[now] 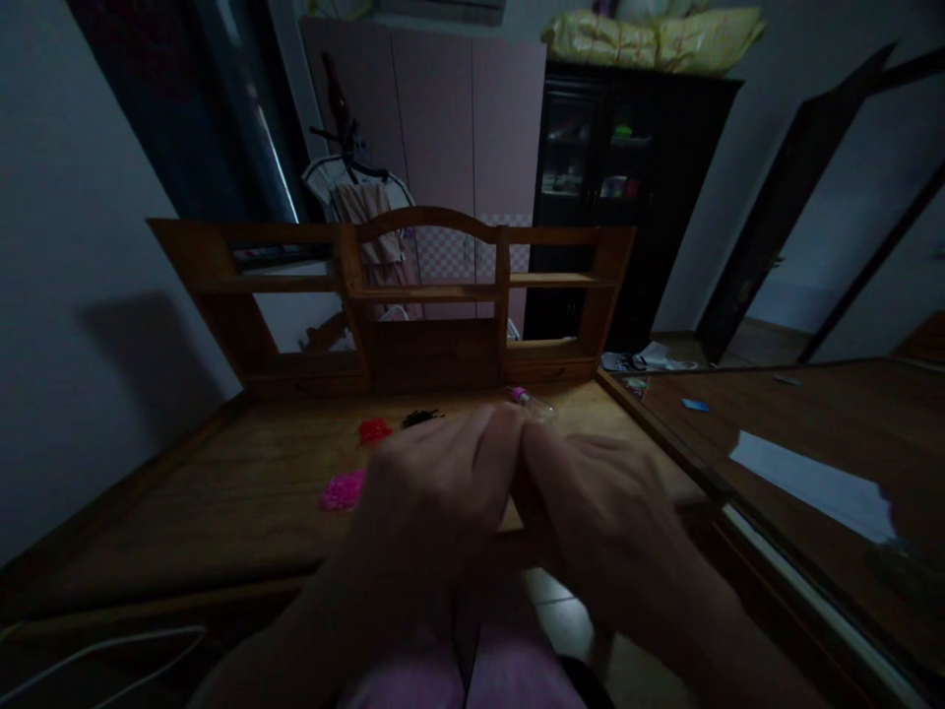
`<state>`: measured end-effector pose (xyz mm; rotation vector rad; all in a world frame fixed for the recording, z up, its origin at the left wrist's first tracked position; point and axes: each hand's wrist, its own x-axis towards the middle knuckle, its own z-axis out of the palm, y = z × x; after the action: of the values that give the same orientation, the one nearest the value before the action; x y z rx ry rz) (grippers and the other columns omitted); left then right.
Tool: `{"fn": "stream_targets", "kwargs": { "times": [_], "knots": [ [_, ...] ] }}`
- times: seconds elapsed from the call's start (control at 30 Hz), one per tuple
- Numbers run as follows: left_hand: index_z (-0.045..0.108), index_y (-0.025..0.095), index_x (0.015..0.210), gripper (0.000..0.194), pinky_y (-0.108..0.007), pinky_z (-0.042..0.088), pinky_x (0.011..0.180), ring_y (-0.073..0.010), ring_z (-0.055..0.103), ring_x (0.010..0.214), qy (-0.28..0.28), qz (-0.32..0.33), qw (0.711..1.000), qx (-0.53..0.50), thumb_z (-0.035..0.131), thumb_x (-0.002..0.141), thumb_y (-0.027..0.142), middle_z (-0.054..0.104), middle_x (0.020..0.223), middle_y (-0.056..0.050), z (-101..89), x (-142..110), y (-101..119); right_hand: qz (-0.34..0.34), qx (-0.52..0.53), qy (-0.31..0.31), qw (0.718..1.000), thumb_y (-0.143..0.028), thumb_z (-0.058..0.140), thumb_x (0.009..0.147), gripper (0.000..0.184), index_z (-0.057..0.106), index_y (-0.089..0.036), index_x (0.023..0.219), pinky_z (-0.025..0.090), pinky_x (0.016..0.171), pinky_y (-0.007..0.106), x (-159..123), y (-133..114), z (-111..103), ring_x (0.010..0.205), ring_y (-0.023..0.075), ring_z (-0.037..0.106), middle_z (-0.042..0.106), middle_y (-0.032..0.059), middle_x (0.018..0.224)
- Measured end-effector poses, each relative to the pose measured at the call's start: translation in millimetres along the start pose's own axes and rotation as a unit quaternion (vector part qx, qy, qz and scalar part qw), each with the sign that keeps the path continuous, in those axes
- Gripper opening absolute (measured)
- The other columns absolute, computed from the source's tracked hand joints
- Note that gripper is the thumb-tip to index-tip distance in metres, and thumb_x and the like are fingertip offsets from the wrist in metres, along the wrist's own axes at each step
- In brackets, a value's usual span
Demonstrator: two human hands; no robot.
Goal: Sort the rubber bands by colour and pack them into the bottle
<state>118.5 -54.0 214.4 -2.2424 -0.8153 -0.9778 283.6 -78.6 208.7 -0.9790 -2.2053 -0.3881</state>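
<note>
My left hand (443,483) is closed, its knuckles toward the camera, in front of the wooden desk (214,483). Against it, thumb side to thumb side, my right hand (601,487) is closed too. The fingertips of both are hidden, so anything pinched between them cannot be made out. Just left of my left hand lies a bright pink bunch of small strands or bands (344,490), partly covered by the hand. Farther back are a red bunch (374,430) and a black bunch (422,418). A clear bottle with a pink top (521,395) lies behind my hands, partly hidden.
A wooden shelf unit (428,292) rises along the desk's back edge. To the right, a lower brown surface holds white paper (812,483) and a small blue card (695,405). A white cable (110,645) hangs at the lower left. The room is dim.
</note>
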Motion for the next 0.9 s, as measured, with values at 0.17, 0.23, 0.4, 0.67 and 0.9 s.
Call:
{"fn": "stream_targets", "kwargs": {
  "times": [0.17,0.23,0.4,0.67,0.9],
  "knots": [
    [0.044,0.019,0.078,0.017,-0.027,0.032,0.051,-0.0134,0.053,0.054,-0.072,0.03,0.997,0.022,0.044,0.087,0.005,0.053,0.063,0.002,31.7,-7.0,-8.6,0.056,0.038,-0.076,0.995,-0.012,0.041,0.093,0.009,0.043,-0.018,0.099,0.023,0.05,0.028,-13.8,19.1,36.4,0.05,0.0116,0.049,0.055,-0.0043,0.065],
    [0.044,0.019,0.078,0.018,-0.028,0.032,0.052,-0.0136,0.054,0.056,-0.087,0.023,0.996,0.002,0.043,0.086,0.003,0.053,0.064,0.003,44.3,-16.1,-9.1,0.063,0.041,-0.094,0.993,-0.012,0.04,0.093,0.01,0.042,-0.018,0.101,0.021,0.05,0.028,-23.6,24.3,52.6,0.049,0.0122,0.049,0.055,-0.0044,0.064],
    [0.045,0.02,0.078,0.018,-0.029,0.031,0.053,-0.0139,0.053,0.056,-0.086,0.011,0.996,-0.036,0.044,0.086,0.004,0.053,0.063,0.003,62.7,-30.0,-11.1,0.07,0.057,-0.112,0.99,-0.014,0.037,0.095,0.009,0.041,-0.018,0.102,0.02,0.05,0.027,-34.0,28.6,69.4,0.049,0.0124,0.05,0.056,-0.0041,0.063],
    [0.052,0.018,0.075,0.017,-0.031,0.028,0.052,-0.014,0.053,0.055,-0.099,0.026,0.995,0.011,0.048,0.091,0.013,0.056,0.064,0.001,123.6,-42.5,-59.6,0.092,0.033,-0.114,0.989,-0.02,0.041,0.096,0.01,0.049,-0.017,0.1,0.022,0.052,0.027,-24.4,89.0,104.6,0.052,0.0128,0.052,0.058,-0.0023,0.063],
    [0.052,0.017,0.055,0.037,-0.029,0.026,0.05,-0.0111,0.047,0.044,-0.009,0.076,0.997,0.006,0.051,0.092,0.019,0.053,0.048,0.001,195.0,-39.6,-126.5,0.084,-0.036,-0.051,0.995,-0.027,0.046,0.096,0.041,0.063,-0.017,0.06,0.028,0.057,0.026,12.0,216.8,161.6,0.057,0.0108,0.051,0.059,0.0033,0.065]
  ]
}}
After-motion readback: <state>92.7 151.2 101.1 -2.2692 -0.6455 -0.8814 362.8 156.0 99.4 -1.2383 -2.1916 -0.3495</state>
